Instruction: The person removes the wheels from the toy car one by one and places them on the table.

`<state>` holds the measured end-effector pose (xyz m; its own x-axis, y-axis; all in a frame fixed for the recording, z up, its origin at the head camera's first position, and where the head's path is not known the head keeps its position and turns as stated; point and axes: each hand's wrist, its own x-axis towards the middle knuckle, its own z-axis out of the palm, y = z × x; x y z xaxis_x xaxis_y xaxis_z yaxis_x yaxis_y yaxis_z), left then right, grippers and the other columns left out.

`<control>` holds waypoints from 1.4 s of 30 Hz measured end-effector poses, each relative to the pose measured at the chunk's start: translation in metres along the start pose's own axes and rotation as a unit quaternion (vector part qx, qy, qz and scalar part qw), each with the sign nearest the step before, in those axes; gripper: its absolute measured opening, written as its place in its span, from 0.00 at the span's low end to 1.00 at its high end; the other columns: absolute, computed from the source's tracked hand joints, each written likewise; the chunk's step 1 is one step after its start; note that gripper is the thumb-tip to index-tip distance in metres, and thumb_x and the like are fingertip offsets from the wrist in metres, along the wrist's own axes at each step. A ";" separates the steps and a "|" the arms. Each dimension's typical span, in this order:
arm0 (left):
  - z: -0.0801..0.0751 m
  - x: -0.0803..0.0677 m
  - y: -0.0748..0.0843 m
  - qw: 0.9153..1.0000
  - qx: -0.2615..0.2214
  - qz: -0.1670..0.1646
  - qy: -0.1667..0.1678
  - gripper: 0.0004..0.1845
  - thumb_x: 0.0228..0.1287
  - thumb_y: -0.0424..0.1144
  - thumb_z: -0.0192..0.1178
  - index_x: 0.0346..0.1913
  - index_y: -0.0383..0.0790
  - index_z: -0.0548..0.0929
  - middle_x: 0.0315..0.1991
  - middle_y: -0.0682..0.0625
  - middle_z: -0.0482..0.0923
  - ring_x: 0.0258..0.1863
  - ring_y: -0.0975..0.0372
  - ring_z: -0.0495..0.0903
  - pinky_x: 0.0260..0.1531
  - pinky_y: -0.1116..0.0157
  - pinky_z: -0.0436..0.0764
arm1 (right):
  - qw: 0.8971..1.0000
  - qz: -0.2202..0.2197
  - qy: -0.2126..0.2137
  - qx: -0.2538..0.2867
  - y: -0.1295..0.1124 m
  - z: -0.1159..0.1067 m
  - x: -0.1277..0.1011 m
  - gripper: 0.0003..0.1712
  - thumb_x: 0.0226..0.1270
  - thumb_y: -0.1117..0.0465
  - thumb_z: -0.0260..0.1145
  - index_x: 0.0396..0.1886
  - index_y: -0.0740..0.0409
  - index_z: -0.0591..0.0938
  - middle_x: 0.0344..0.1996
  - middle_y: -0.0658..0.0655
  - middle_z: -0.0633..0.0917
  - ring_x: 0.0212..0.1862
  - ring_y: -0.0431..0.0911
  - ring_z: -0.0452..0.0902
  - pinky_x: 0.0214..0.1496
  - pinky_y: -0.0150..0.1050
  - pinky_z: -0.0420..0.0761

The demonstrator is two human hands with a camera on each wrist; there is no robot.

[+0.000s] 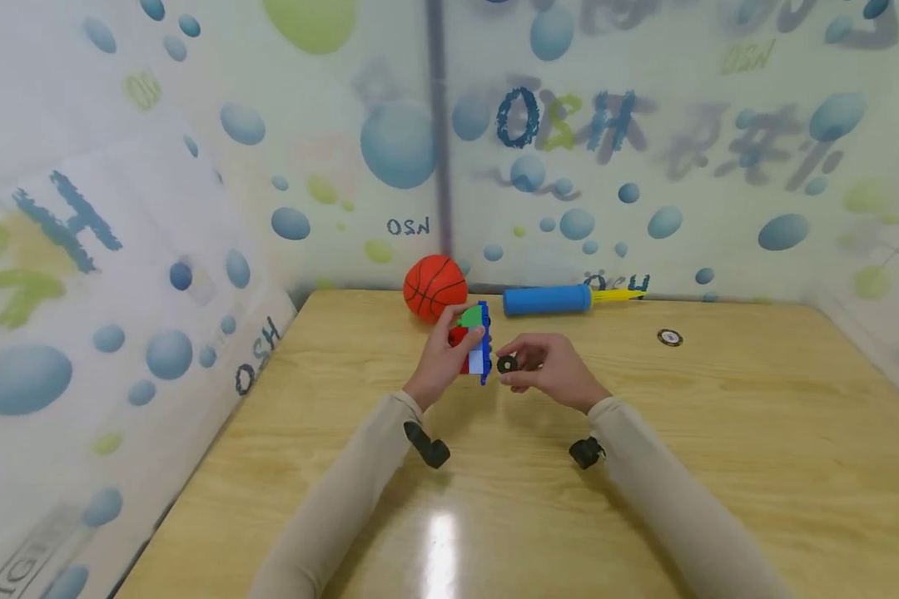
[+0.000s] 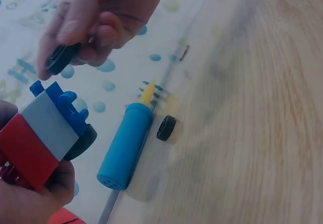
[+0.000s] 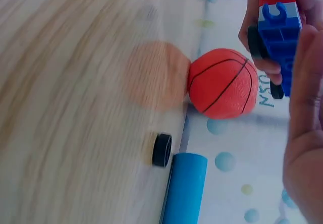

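Observation:
My left hand (image 1: pixel 436 366) grips a toy truck (image 1: pixel 475 359) of red, white and green blocks on a blue chassis, held above the table on its side. In the left wrist view a black wheel (image 2: pixel 83 143) sits on the chassis, close to blue axle clips (image 2: pixel 73 110). Just right of the truck, my right hand (image 1: pixel 553 368) pinches a loose black wheel (image 2: pixel 61 58) between thumb and fingers. A small gap separates this wheel from the chassis. The right wrist view shows the chassis underside (image 3: pixel 280 35), partly hidden by my right hand.
A red basketball (image 1: pixel 434 287) rests at the table's back edge, behind my left hand. Beside it lies a blue hand pump (image 1: pixel 547 300) with a yellow nozzle (image 1: pixel 616 294). Another black wheel (image 1: pixel 670 338) lies on the wooden table (image 1: pixel 719 433) to the right. Patterned walls border the table.

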<state>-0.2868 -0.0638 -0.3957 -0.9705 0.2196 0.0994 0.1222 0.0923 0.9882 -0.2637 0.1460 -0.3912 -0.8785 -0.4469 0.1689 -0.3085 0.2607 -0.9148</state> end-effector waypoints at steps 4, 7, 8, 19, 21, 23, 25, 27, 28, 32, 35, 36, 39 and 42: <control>-0.002 0.001 0.001 1.000 -0.022 -0.011 0.005 0.23 0.77 0.42 0.55 0.71 0.54 0.66 0.57 0.39 0.80 0.50 0.54 0.85 0.46 0.59 0.87 | 1.000 0.005 -0.015 -0.018 0.005 -0.009 -0.002 0.21 0.61 0.68 0.73 0.54 0.61 0.84 0.31 0.62 0.85 0.32 0.53 0.88 0.36 0.42 0.89; -0.004 0.000 0.000 0.999 -0.030 -0.017 0.005 0.24 0.77 0.41 0.55 0.71 0.54 0.66 0.57 0.39 0.80 0.49 0.55 0.85 0.46 0.59 0.87 | 0.999 0.008 -0.019 -0.041 0.008 -0.016 -0.004 0.21 0.61 0.68 0.72 0.56 0.62 0.83 0.33 0.62 0.87 0.32 0.53 0.87 0.35 0.42 0.88; -0.005 0.000 0.000 0.999 -0.030 -0.016 0.004 0.25 0.77 0.41 0.55 0.72 0.53 0.65 0.57 0.38 0.80 0.48 0.55 0.85 0.46 0.58 0.87 | 0.999 0.009 -0.019 -0.048 0.009 -0.018 -0.004 0.21 0.61 0.68 0.72 0.56 0.62 0.83 0.33 0.62 0.87 0.32 0.53 0.87 0.35 0.43 0.87; -0.009 0.001 0.000 0.999 -0.028 -0.023 -0.022 0.26 0.77 0.41 0.54 0.74 0.52 0.63 0.58 0.38 0.79 0.47 0.57 0.85 0.45 0.60 0.87 | 0.993 0.032 0.004 -0.113 0.014 -0.037 -0.005 0.17 0.58 0.69 0.74 0.48 0.64 0.86 0.23 0.54 0.74 0.25 0.41 0.68 0.30 0.33 0.70; -0.009 0.000 0.000 0.999 -0.025 -0.028 -0.029 0.26 0.77 0.41 0.54 0.74 0.53 0.63 0.58 0.38 0.79 0.47 0.58 0.85 0.46 0.60 0.87 | 0.993 0.039 0.000 -0.110 0.015 -0.041 -0.004 0.16 0.58 0.70 0.74 0.48 0.65 0.85 0.23 0.53 0.76 0.24 0.41 0.70 0.31 0.33 0.72; -0.008 0.000 0.000 0.999 -0.024 -0.032 -0.033 0.26 0.77 0.41 0.55 0.73 0.54 0.63 0.58 0.38 0.79 0.47 0.58 0.85 0.46 0.59 0.87 | 0.993 0.044 -0.004 -0.113 0.017 -0.044 -0.004 0.16 0.58 0.70 0.73 0.48 0.65 0.84 0.24 0.54 0.77 0.25 0.41 0.71 0.31 0.33 0.74; -0.008 -0.001 0.000 0.999 -0.026 -0.030 -0.034 0.26 0.77 0.41 0.54 0.73 0.54 0.64 0.58 0.37 0.79 0.47 0.58 0.85 0.46 0.59 0.87 | 0.991 0.044 -0.006 -0.130 0.020 -0.047 -0.003 0.16 0.59 0.69 0.73 0.48 0.64 0.84 0.24 0.55 0.78 0.25 0.42 0.72 0.32 0.34 0.75; -0.008 -0.002 0.000 0.999 -0.026 -0.029 -0.034 0.26 0.77 0.41 0.54 0.73 0.53 0.64 0.58 0.37 0.79 0.46 0.58 0.85 0.46 0.59 0.87 | 0.987 0.046 -0.008 -0.152 0.022 -0.050 -0.002 0.16 0.59 0.69 0.73 0.48 0.63 0.84 0.24 0.55 0.80 0.26 0.43 0.73 0.33 0.35 0.76; -0.007 -0.002 0.000 0.999 -0.025 -0.028 -0.033 0.26 0.77 0.41 0.55 0.73 0.53 0.64 0.58 0.37 0.78 0.46 0.58 0.85 0.45 0.60 0.87 | 0.986 0.048 -0.010 -0.161 0.024 -0.051 -0.002 0.16 0.59 0.68 0.73 0.47 0.62 0.84 0.25 0.55 0.80 0.27 0.44 0.74 0.34 0.36 0.77; -0.007 -0.003 0.001 0.999 -0.021 -0.034 -0.033 0.26 0.76 0.40 0.55 0.73 0.53 0.65 0.58 0.38 0.79 0.46 0.58 0.84 0.44 0.60 0.87 | 0.977 0.055 -0.025 -0.205 0.028 -0.057 0.001 0.16 0.59 0.68 0.73 0.48 0.61 0.84 0.25 0.56 0.83 0.29 0.45 0.77 0.36 0.39 0.78; -0.006 -0.003 0.002 0.999 -0.015 -0.038 -0.036 0.26 0.76 0.40 0.55 0.73 0.52 0.64 0.58 0.37 0.79 0.46 0.57 0.85 0.44 0.59 0.87 | 0.969 0.067 -0.036 -0.234 0.032 -0.060 0.004 0.16 0.60 0.67 0.73 0.48 0.60 0.84 0.27 0.56 0.86 0.29 0.44 0.78 0.36 0.38 0.79; -0.006 -0.003 0.002 0.998 -0.011 -0.039 -0.037 0.26 0.76 0.41 0.55 0.73 0.53 0.64 0.58 0.37 0.79 0.47 0.57 0.85 0.44 0.59 0.87 | 0.967 0.072 -0.039 -0.242 0.033 -0.061 0.006 0.16 0.60 0.67 0.73 0.49 0.60 0.84 0.28 0.57 0.86 0.28 0.44 0.79 0.36 0.38 0.79; -0.005 -0.002 0.001 0.998 -0.004 -0.042 -0.040 0.26 0.76 0.41 0.55 0.73 0.54 0.65 0.59 0.37 0.78 0.48 0.55 0.86 0.45 0.58 0.87 | 0.961 0.091 -0.050 -0.258 0.036 -0.063 0.010 0.16 0.60 0.66 0.73 0.49 0.60 0.84 0.29 0.58 0.88 0.25 0.44 0.80 0.35 0.37 0.80; -0.005 -0.001 0.000 0.998 0.003 -0.047 -0.043 0.25 0.76 0.41 0.55 0.73 0.56 0.66 0.59 0.37 0.77 0.48 0.54 0.85 0.46 0.57 0.87 | 0.957 0.115 -0.059 -0.260 0.039 -0.063 0.014 0.17 0.60 0.65 0.73 0.50 0.60 0.84 0.29 0.59 0.88 0.23 0.45 0.81 0.34 0.36 0.80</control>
<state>-0.2867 -0.0685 -0.3956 -0.9563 0.2923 -0.0037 0.0334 0.1220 0.9920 -0.3111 0.2034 -0.4017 -0.9066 -0.4133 -0.0854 -0.2796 0.7397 -0.6121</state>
